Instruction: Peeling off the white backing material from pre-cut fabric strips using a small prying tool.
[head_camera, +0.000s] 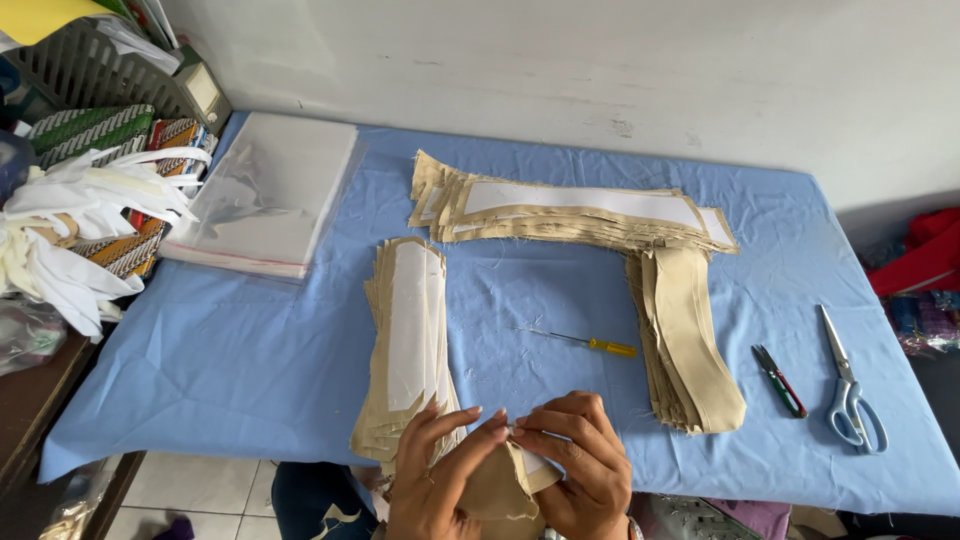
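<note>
Blue cloth covers the surface (250, 360), which is pushed against a plain white wall. At the near edge my left hand (435, 475) comes up from below, palm turned inward, fingers bent and thumb pressed toward the forefinger. My right hand (580, 465) faces it, knuckles up, fingers curled over. Both are pinching the top edge of one tan fabric piece (495, 490), fingertips almost meeting at the middle; neither hand is loose. That piece hangs down from the pinch toward me, its long axis running roughly away from my body, its lower end hidden below the frame.

Just beyond my left hand lies a stack of tan pieces with white lining (410, 340), long axis pointing away from me toward the wall. A second lined stack (570, 212) lies crosswise farther back, running left to right. From its right end a plain tan stack (690, 340) runs back toward me.

Between the stacks lies a small yellow-handled screwdriver (590, 343), nearly crosswise. To the right are thread snips (779, 380) and blue-handled scissors (848, 385), tips pointing away. A pile of clear plastic bags (265, 195) sits at the far left.
</note>
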